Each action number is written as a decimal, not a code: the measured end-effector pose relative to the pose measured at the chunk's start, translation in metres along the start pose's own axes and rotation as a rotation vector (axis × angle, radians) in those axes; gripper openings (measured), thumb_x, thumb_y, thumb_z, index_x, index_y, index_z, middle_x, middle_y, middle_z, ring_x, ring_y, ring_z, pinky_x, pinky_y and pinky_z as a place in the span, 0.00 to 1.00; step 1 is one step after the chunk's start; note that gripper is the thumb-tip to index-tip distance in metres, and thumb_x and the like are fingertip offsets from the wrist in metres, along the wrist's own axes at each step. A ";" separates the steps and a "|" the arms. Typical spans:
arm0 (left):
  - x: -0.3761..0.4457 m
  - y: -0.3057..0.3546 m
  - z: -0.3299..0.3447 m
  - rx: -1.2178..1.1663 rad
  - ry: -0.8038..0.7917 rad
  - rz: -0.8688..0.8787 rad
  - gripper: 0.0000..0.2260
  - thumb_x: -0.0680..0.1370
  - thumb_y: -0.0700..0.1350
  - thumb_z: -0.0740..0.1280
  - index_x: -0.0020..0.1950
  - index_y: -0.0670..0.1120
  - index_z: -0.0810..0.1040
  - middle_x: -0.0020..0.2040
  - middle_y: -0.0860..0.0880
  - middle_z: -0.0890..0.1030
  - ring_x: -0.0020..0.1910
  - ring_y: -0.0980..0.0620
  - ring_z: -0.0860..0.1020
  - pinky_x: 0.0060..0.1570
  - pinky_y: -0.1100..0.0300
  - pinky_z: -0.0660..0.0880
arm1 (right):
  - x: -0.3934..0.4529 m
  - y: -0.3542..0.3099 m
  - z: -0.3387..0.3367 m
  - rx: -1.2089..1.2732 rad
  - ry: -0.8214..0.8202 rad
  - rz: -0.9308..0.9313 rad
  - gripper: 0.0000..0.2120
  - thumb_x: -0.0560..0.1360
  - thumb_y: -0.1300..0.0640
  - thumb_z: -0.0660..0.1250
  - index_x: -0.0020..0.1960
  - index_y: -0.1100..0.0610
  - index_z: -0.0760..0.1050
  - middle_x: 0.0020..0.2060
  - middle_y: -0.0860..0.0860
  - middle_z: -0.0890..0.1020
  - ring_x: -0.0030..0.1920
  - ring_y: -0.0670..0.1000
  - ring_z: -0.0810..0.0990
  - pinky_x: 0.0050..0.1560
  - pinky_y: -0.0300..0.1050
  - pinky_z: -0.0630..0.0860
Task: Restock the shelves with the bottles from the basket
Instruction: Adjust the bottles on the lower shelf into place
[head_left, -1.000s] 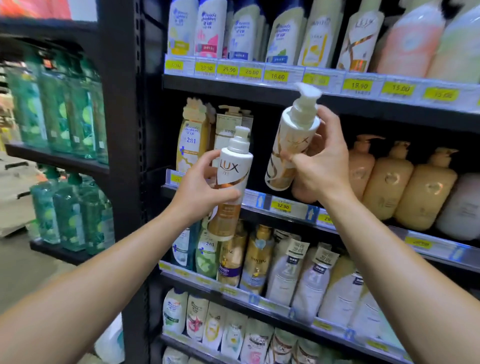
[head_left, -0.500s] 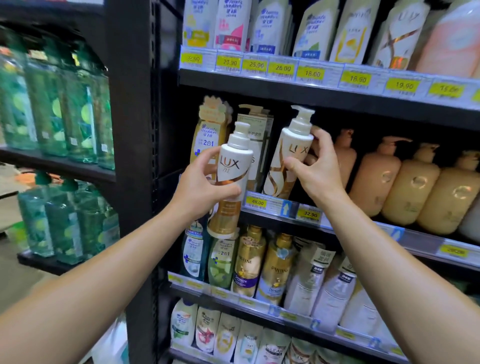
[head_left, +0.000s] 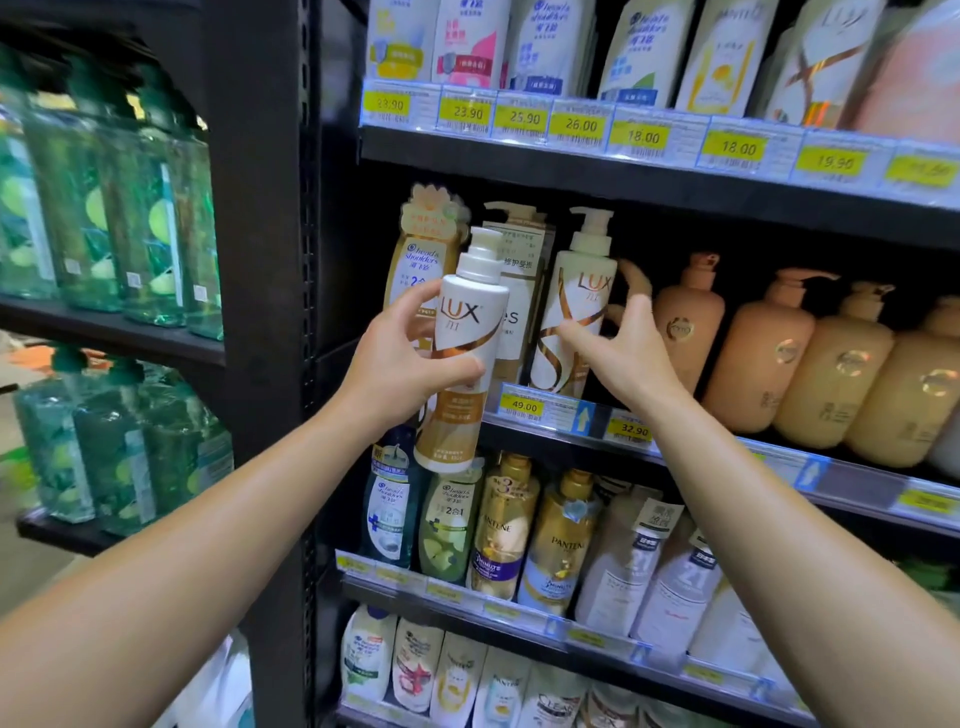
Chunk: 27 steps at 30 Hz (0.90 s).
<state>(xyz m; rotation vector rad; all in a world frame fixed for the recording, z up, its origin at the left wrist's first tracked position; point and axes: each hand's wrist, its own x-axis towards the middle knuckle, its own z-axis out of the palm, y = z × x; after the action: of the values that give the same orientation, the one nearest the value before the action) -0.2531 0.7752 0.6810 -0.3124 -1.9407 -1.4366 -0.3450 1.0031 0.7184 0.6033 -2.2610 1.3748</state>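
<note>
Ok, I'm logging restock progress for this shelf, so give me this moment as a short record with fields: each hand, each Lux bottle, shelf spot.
left hand: grips a white and gold Lux bottle, in the air before the shelf
right hand: fingers spread, thumb at the shelved Lux pump bottle
shelved Lux pump bottle: upright on the middle shelf, above the 49.00 price tag
right neighbours: tan pump bottles

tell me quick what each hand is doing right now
Left hand: grips a white and gold Lux bottle, held in front of the shelf.
Right hand: open, fingers spread beside the shelved Lux pump bottle.
</note>
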 end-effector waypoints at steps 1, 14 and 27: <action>0.000 -0.001 -0.001 0.005 -0.003 0.002 0.33 0.62 0.49 0.78 0.62 0.68 0.71 0.53 0.66 0.80 0.55 0.70 0.75 0.42 0.71 0.77 | -0.003 0.002 0.001 -0.060 -0.032 0.021 0.25 0.71 0.45 0.74 0.59 0.49 0.63 0.48 0.39 0.76 0.47 0.37 0.76 0.39 0.32 0.70; -0.003 0.000 0.002 0.044 -0.024 -0.002 0.32 0.60 0.56 0.76 0.59 0.74 0.68 0.58 0.67 0.75 0.60 0.69 0.71 0.50 0.65 0.75 | -0.013 -0.002 0.005 -0.164 -0.074 0.063 0.23 0.72 0.45 0.73 0.59 0.49 0.66 0.47 0.38 0.75 0.43 0.38 0.74 0.37 0.30 0.66; -0.023 0.021 0.063 -0.069 -0.200 0.039 0.44 0.61 0.52 0.79 0.74 0.55 0.64 0.52 0.53 0.85 0.52 0.57 0.83 0.53 0.56 0.80 | -0.074 -0.036 -0.025 0.037 -0.139 -0.116 0.23 0.68 0.43 0.73 0.61 0.47 0.77 0.52 0.43 0.84 0.54 0.44 0.82 0.58 0.52 0.79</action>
<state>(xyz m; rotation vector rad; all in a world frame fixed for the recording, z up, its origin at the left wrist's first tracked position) -0.2486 0.8453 0.6727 -0.5408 -2.0325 -1.4971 -0.2610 1.0207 0.7133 0.8529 -2.2712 1.3587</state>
